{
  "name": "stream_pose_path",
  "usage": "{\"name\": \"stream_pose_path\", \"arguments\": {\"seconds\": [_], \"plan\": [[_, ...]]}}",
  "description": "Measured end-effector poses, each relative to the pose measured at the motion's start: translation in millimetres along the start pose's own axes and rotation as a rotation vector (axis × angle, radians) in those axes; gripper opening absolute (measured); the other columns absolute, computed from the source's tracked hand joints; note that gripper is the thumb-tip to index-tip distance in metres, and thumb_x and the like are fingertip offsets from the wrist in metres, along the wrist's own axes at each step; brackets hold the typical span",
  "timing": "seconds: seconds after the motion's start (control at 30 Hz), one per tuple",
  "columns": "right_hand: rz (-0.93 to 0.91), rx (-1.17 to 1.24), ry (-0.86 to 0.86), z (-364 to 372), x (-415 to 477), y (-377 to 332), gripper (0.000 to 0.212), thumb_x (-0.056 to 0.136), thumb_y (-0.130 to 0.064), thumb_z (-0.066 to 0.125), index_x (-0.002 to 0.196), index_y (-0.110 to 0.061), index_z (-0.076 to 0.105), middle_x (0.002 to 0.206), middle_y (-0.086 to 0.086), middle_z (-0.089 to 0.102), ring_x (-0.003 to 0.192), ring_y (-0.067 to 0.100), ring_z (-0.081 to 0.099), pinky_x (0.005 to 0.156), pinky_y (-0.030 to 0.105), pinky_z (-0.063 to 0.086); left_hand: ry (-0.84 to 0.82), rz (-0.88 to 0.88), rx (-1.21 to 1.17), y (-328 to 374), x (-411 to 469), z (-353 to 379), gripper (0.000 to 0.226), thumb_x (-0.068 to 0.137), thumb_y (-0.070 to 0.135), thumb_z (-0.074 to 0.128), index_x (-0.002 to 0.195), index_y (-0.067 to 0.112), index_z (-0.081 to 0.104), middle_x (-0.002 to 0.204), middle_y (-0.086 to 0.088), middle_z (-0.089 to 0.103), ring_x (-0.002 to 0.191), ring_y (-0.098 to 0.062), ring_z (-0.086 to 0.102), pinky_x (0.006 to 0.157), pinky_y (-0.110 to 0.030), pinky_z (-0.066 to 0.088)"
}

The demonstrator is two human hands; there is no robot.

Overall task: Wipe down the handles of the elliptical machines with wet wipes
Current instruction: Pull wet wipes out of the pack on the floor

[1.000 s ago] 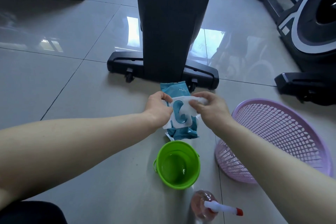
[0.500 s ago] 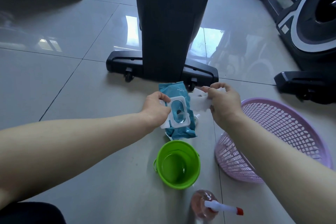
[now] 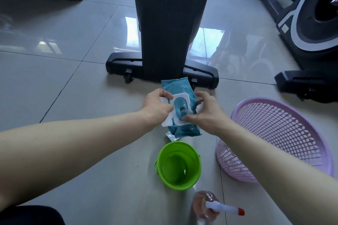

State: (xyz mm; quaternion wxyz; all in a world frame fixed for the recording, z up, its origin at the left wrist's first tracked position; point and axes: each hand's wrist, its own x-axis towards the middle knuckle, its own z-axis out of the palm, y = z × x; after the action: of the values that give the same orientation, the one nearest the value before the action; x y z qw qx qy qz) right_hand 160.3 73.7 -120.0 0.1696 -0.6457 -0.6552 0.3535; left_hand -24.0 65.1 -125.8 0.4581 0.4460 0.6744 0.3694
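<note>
Beside bucket [image 3: 179,165] and basket [image 3: 274,139], both hands grip the wipes pack [image 3: 180,109], right hand [image 3: 206,113] perhaps pinching a wipe.

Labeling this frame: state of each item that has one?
Wipes pack: lid open, on floor.
Wipe: pulled out, in right hand.
Left hand: holding the open lid.
Green bucket: upright, some water inside.
Purple basket: tilted, looks empty.
Spray bottle: upright.

Wipes pack [image 3: 180,107] behind bucket [image 3: 178,165] – basket [image 3: 274,139] right (spray bottle [image 3: 210,206] nearest).
</note>
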Motion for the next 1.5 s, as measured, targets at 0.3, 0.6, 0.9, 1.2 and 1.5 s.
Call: {"name": "stream_pose_path", "arguments": {"seconds": [0.3,0.6,0.9,1.2,1.5], "plan": [[0.164,0.048,0.103,-6.2,0.5,1.2,0.056,0.069,-0.052,0.091,0.109,-0.025,0.064,0.104,-0.006,0.072,0.089,0.015,0.070,0.076,0.035,0.060,-0.164,0.094,0.100,-3.1,-0.9,5.2,0.027,0.081,0.005,0.078,0.089,0.027,0.067,0.091,0.002,0.067,0.071,-0.015,0.062,0.059,-0.028,0.054],[0.164,0.075,0.125,-6.2,-0.4,3.8,0.048,0.073,-0.050,0.089,0.106,-0.023,0.066,0.098,-0.007,0.072,0.079,0.007,0.067,0.061,0.026,0.052,-0.170,0.173,0.239,-4.3,-1.6,10.2,0.019,0.085,0.006,0.070,0.095,0.022,0.064,0.088,0.002,0.062,0.064,-0.011,0.053,0.048,-0.015,0.043],[-0.074,-0.155,0.127,-5.5,-10.4,9.6,0.103,0.087,-0.037,0.079,0.164,-0.038,0.010,0.127,-0.005,0.064,0.102,0.021,0.063,0.079,0.032,0.049,-0.305,-0.066,0.020,13.6,-3.7,5.7,0.043,0.085,0.025,0.046,0.119,0.007,0.064,0.105,-0.005,0.062,0.101,-0.024,0.058,0.079,-0.036,0.052],[-0.070,-0.012,0.083,-18.2,-4.2,19.8,0.070,0.085,-0.048,0.073,0.148,-0.043,0.045,0.129,-0.006,0.068,0.105,0.019,0.069,0.092,0.044,0.060,-0.374,0.134,0.106,-3.3,-1.9,-0.6,0.035,0.091,0.002,0.068,0.123,0.015,0.064,0.095,-0.003,0.070,0.084,-0.011,0.068,0.081,-0.029,0.062],[-0.055,0.069,0.025,-7.1,-16.2,15.4,0.095,0.067,-0.036,0.094,0.147,-0.032,0.043,0.125,-0.009,0.067,0.100,0.012,0.070,0.088,0.030,0.057,-0.220,0.191,0.179,-15.4,-2.7,4.1,0.033,0.085,0.010,0.081,0.111,0.018,0.062,0.095,-0.003,0.070,0.078,-0.011,0.070,0.064,-0.023,0.060]]}}
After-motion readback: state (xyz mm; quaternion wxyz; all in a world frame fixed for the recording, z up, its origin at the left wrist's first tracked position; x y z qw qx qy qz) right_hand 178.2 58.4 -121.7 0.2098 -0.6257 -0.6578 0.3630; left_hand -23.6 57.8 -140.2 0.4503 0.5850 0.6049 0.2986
